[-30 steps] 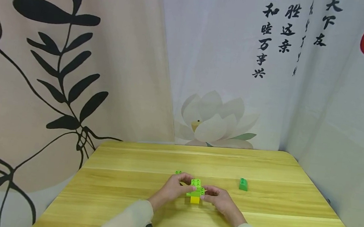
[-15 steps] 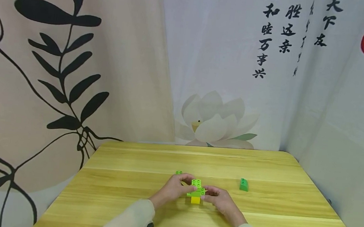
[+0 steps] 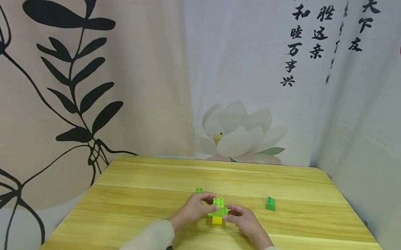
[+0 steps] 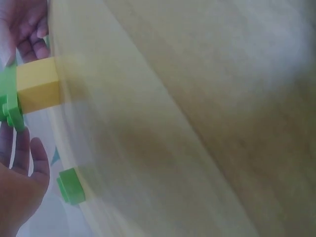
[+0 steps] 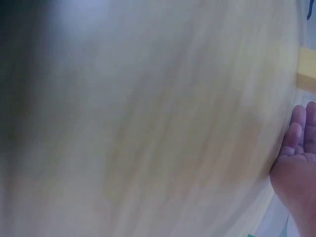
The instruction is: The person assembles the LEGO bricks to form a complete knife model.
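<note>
A small toy-brick build stands between my hands, with lime-green building bricks stacked over a yellow brick. My left hand grips the build from the left, its thumb across the front of the green part. From the other side, my right hand pinches a green brick jutting out at the right. In the left wrist view the yellow brick points toward the tabletop, and part of the green bricks is cut off. The right wrist view catches just a corner of the yellow brick above my right hand.
Behind my left hand, a loose lime-green brick shows only its top studs. A darker green brick lies at the back right of the wooden table. Printed curtains hang at the table's back and right sides.
The whole head view has shifted slightly, so everything sits a little farther right. Both hands keep nearly the same hold on the brick build.
</note>
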Action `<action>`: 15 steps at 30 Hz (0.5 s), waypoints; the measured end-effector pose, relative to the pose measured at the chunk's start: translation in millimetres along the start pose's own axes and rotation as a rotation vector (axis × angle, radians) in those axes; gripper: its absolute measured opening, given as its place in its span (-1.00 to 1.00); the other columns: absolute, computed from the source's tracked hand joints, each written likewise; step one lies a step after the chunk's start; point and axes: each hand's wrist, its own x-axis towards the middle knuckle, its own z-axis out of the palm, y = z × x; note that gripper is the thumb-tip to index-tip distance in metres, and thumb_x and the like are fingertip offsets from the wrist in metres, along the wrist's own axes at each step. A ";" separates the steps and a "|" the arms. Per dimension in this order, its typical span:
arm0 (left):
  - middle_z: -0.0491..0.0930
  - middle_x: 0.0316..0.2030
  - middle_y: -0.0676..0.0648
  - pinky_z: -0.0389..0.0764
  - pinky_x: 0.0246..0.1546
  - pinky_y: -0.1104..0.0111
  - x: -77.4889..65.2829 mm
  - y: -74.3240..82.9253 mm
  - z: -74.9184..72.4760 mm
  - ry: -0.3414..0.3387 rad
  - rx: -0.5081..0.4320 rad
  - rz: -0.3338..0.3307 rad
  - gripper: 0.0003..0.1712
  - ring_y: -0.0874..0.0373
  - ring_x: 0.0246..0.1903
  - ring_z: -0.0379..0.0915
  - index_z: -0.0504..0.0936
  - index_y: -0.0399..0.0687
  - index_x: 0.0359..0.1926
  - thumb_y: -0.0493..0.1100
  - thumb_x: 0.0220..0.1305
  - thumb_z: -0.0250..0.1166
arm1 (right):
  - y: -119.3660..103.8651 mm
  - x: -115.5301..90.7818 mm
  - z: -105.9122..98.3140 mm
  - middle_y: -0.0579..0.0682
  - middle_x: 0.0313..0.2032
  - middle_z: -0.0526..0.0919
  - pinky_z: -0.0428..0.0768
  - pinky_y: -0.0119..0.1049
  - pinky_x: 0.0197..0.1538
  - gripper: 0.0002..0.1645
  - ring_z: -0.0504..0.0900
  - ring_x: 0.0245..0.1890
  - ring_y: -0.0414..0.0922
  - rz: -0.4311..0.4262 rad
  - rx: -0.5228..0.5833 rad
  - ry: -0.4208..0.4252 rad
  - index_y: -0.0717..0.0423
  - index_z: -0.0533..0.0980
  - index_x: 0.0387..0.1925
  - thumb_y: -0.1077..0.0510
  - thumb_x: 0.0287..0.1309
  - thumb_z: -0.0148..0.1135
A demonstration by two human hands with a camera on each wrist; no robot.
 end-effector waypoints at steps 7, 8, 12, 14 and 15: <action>0.60 -0.20 0.05 0.53 -0.18 0.26 -1.0 -0.2 1.5 0.004 -0.026 0.009 -0.66 0.08 -0.10 0.44 0.68 0.04 0.03 -0.04 0.25 0.42 | 0.1 -1.6 -0.7 0.04 0.00 0.63 0.51 0.05 0.11 -0.40 0.55 0.03 0.01 0.009 -0.031 0.016 0.13 0.55 0.18 0.02 0.12 0.46; 0.60 -0.20 0.05 0.53 -0.17 0.25 -1.2 0.4 1.5 0.003 -0.024 0.012 -0.66 0.08 -0.10 0.44 0.68 0.04 0.04 -0.04 0.26 0.42 | 0.3 -1.5 -0.9 0.04 0.01 0.62 0.51 0.06 0.11 -0.39 0.55 0.03 0.02 0.008 -0.030 0.014 0.13 0.55 0.19 0.02 0.13 0.46; 0.59 -0.19 0.08 0.55 -0.16 0.26 -1.7 1.9 -1.2 -0.002 -0.008 0.016 -0.60 0.09 -0.10 0.44 0.66 0.04 0.08 0.01 0.26 0.41 | -0.4 -0.5 -0.7 0.04 0.02 0.62 0.51 0.05 0.12 -0.36 0.56 0.02 0.00 0.002 -0.027 0.008 0.12 0.54 0.21 -0.02 0.12 0.46; 0.59 -0.19 0.09 0.55 -0.16 0.28 -2.9 1.1 -2.8 -0.010 -0.003 0.010 -0.59 0.11 -0.10 0.45 0.66 0.05 0.10 0.03 0.26 0.41 | -0.6 -0.2 -0.3 0.04 0.01 0.62 0.51 0.05 0.11 -0.34 0.56 0.02 0.00 -0.002 -0.029 0.004 0.12 0.54 0.21 -0.03 0.11 0.46; 0.59 -0.19 0.10 0.55 -0.16 0.29 -3.7 0.4 -3.7 -0.013 -0.004 0.004 -0.57 0.11 -0.10 0.45 0.65 0.05 0.11 0.04 0.26 0.41 | -0.7 -0.1 0.1 0.03 0.01 0.62 0.51 0.04 0.11 -0.34 0.56 0.01 -0.01 -0.003 -0.030 0.000 0.12 0.54 0.21 -0.04 0.10 0.46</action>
